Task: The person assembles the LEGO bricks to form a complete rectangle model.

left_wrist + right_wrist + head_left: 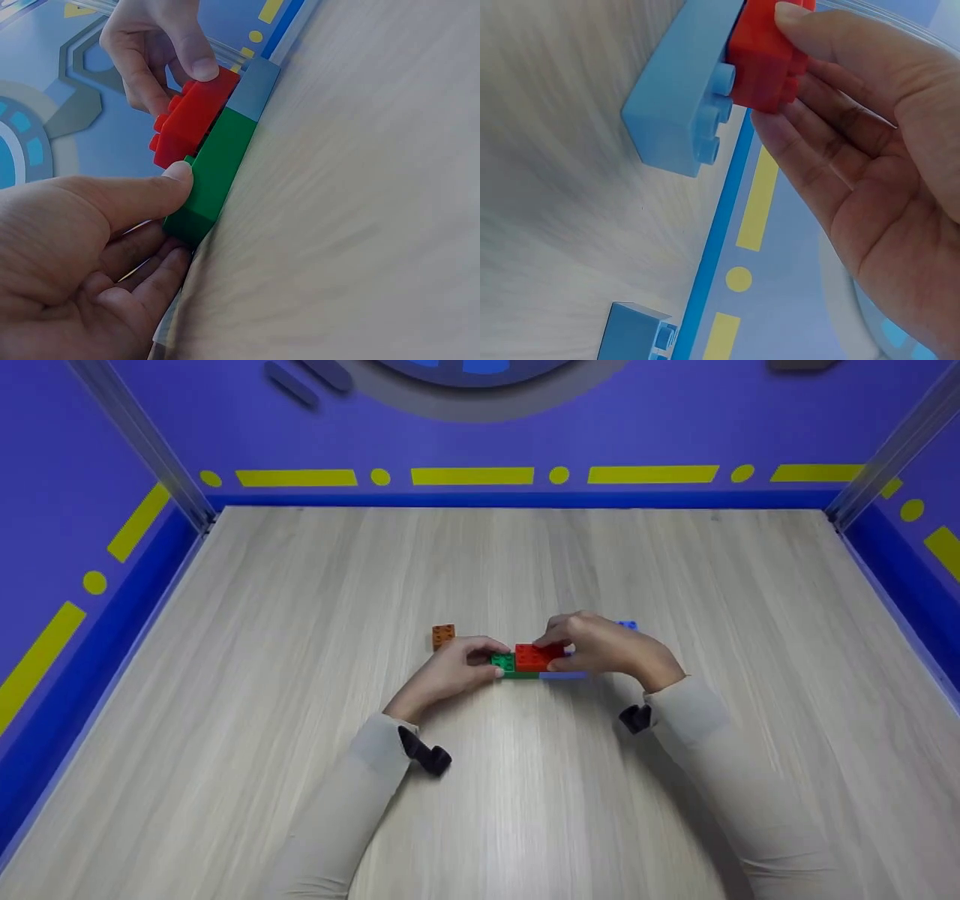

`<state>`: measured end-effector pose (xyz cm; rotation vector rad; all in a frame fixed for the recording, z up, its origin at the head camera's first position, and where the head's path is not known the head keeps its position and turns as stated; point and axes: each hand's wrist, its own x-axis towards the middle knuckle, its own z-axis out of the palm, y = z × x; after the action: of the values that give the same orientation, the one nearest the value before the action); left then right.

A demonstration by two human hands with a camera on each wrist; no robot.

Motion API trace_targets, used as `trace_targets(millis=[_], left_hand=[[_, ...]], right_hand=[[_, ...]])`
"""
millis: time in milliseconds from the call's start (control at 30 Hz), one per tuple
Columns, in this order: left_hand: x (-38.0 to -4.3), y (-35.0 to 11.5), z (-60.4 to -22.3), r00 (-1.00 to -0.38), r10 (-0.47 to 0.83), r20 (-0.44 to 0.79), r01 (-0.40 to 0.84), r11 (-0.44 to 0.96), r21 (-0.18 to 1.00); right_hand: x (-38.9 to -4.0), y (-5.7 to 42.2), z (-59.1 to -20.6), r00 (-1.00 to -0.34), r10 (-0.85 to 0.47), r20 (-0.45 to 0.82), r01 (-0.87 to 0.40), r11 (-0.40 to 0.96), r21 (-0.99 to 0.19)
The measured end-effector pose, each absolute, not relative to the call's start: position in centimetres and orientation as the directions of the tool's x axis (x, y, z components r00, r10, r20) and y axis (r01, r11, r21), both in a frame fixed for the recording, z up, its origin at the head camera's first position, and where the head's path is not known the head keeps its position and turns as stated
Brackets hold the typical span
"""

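Flanking red brick (528, 658), orange brick (443, 635), blue brick (628, 625) behind right hand (606, 645)

1. The head view looks forward and down from above, far enough back for the far edge of the bench (480, 810) and the back wall (645, 439); the left hand (454, 669) and right hand (604, 645) show small near the middle.
2. The left wrist view looks from low and close along the left hand toward the red brick (196, 116) (tilted steeply, so the bench fills the right side).
3. The right wrist view sits just as close to the right hand, also tilted, with the bench on the left.
4. All three share the red brick and back wall; head and left wrist share both hands.
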<state>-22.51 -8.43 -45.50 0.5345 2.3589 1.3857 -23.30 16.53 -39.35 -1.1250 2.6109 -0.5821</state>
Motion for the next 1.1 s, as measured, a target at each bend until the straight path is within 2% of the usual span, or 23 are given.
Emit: trace_targets(millis=[533, 867, 1100], left_hand=[[-22.56, -8.53, -45.61, -0.865, 0.494, -0.088, 0.171, 0.456, 0.874], [-22.59, -8.46, -45.59, -0.872, 0.473, -0.129, 0.122, 0.463, 0.878], [-22.57, -8.54, -45.63, -0.873, 0.474, -0.115, 0.135, 0.461, 0.877]], right_hand=[[-22.97, 16.07, -39.17, -0.682, -0.73, -0.04, -0.651, 0.632, -0.42], [-23.07, 16.25, -39.39, -0.689, -0.723, -0.045, -0.62, 0.62, -0.48], [-23.33, 16.32, -39.41, -0.708, -0.702, -0.08, -0.583, 0.644, -0.494]])
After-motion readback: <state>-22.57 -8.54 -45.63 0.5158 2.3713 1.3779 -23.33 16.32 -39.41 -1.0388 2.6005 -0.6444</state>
